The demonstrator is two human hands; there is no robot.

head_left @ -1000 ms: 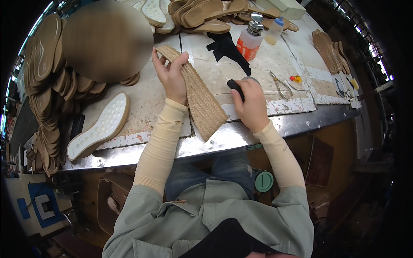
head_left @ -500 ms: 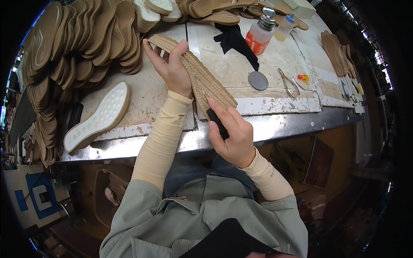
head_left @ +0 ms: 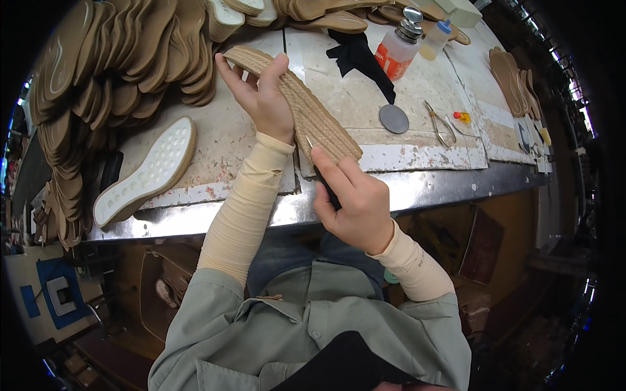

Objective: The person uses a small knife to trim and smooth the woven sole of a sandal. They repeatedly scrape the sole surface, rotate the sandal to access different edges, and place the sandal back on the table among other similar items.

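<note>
My left hand [head_left: 263, 98] is closed round the far part of a tan shoe sole [head_left: 306, 111] with a braided, rope-like side. The sole slants down to the right over the table's near edge. In my right hand [head_left: 355, 203] is a knife [head_left: 328, 186] with a black handle and a thin pointed blade. Its tip lies against or just over the braided surface near the sole's close end; contact is hard to tell. The forefinger stretches along the handle toward the blade. My palm hides part of the handle.
Stacked brown soles [head_left: 124, 58] fill the table's left and back. A white-bottomed sole [head_left: 153, 166] lies at left. Beyond my hands are a black cloth [head_left: 358, 62], a pump bottle [head_left: 398, 49], a squeeze bottle [head_left: 435, 40], a grey disc [head_left: 394, 119] and pincers [head_left: 441, 125].
The sole has rolled slightly, so more of its braided surface faces up. My right hand has shifted slightly with the knife, whose handle now shows less. My left hand keeps its hold.
</note>
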